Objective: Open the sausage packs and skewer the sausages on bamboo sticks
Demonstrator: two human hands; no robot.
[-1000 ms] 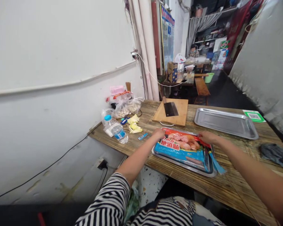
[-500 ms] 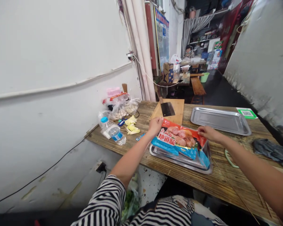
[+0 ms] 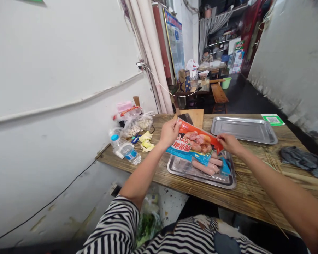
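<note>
Right of centre in the frame, the packet [image 3: 194, 139] hangs tilted over the near tray [image 3: 172, 173] on the counter [image 3: 235, 201], its red edge uppermost. Both hands grasp it: the left hand [image 3: 170, 133] pinches the upper left corner, thumb on the printed face, and the right hand [image 3: 229, 144] grips the upper right corner. Several sausages [image 3: 205, 165] lie at its lower edge, over the tray; whether more remain inside cannot be told.

The packet looks like thin, glossy film: likely light, limp and rather slippery, sagging wherever nothing backs it. Its top corners seem the surest hold, since pinching both keeps the film spread and leaves the lower edge free. The sausages look smooth and soft, probably moist and apt to roll; a gentle grip round the middle should suit them, as a hard squeeze might dent or split one. The tray appears to be stiff, thin metal, best held by its rim.
</note>
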